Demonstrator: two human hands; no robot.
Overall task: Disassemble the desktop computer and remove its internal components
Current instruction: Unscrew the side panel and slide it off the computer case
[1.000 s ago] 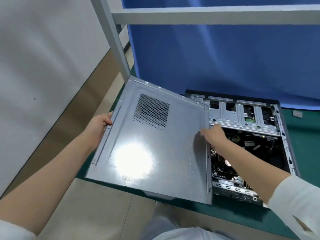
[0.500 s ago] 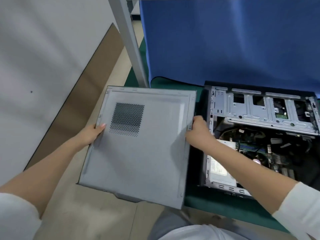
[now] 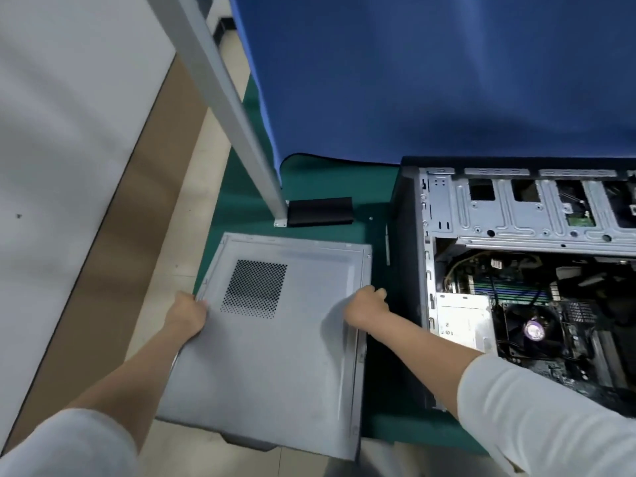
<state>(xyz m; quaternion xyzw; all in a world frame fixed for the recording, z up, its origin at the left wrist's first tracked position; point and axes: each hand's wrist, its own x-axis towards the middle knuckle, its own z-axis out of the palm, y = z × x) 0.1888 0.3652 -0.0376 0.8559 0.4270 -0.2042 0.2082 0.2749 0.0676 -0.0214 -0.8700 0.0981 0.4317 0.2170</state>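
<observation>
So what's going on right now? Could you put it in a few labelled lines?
panel: grey side panel, off the case, partly over the table edge
left hand: grips panel's left edge
right hand: grips panel's right edge
case: open, lying on the green table, parts inside exposed
behind: blue cloth

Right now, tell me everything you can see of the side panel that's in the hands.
The side panel is a flat grey sheet that looks like metal, with a dark square vent grid near its far left and folded rims along its edges. It lies about level at the left end of the green table, its near part overhanging the floor, apart from the open computer case. The left hand grips its left edge, the right hand its right edge.
</observation>
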